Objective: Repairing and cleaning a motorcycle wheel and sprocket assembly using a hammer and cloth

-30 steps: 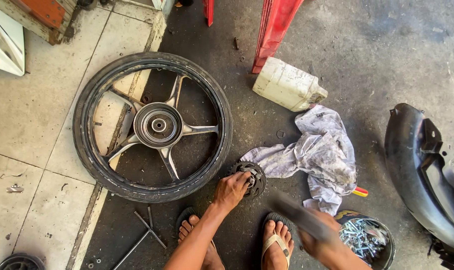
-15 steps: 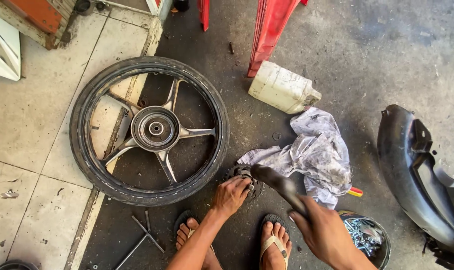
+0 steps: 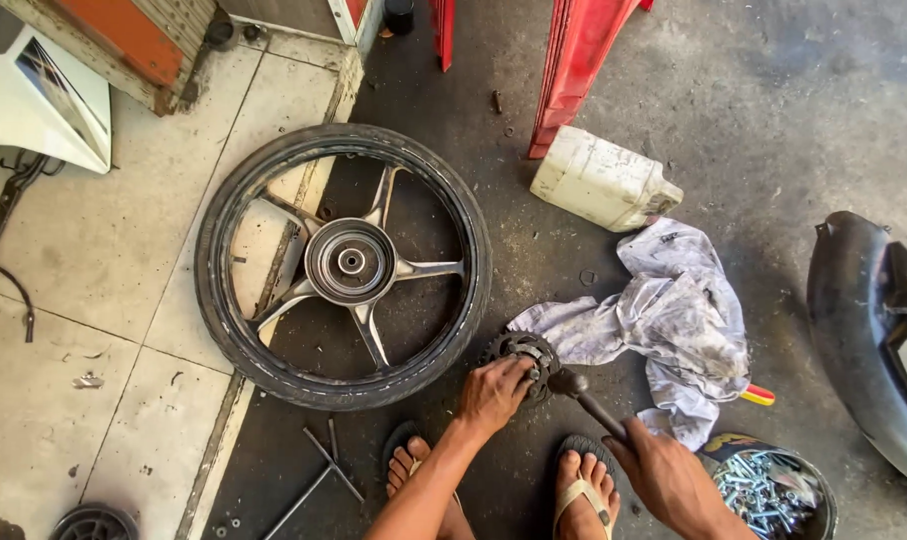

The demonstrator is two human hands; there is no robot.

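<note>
Down at the bottom edge, two feet in sandals (image 3: pixel 584 490) rest on the dark floor. Just above, the left hand (image 3: pixel 494 392) presses fingers-down on a toothed sprocket (image 3: pixel 522 355) lying flat on the floor, while the right hand (image 3: pixel 664 475) is wrapped around the handle of a hammer (image 3: pixel 586 395) whose head sits beside the sprocket. A tub of bolts (image 3: pixel 774 490) stands by the right wrist. Farther off lie a grey rag (image 3: pixel 674 320), a black wheel (image 3: pixel 344 265) and a dirty white jug (image 3: pixel 604 180)
</note>
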